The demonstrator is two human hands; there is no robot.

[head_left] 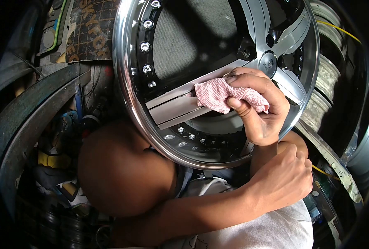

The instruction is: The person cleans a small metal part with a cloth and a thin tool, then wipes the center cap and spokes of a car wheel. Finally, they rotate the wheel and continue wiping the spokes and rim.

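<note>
A pink knitted cloth [217,94] is pinched between the thumb and fingers of my right hand [261,101]. It lies against a silver spoke of the wheel rim [128,83], just below and left of the center cap [268,62]. The rim has a polished outer lip, black inner areas and silver bolts. My left hand [282,176] is closed in a fist, back of the hand up, across my right forearm below the rim. Nothing shows in its curled fingers, and the palm side is hidden.
Several stacked metal rims [327,76] stand at the right, with a yellow cable [338,28] across them. Printed cardboard [91,31] lies at the upper left. Curved metal pieces [23,120] and cluttered parts fill the left. A bare rounded limb [126,170] is below the rim.
</note>
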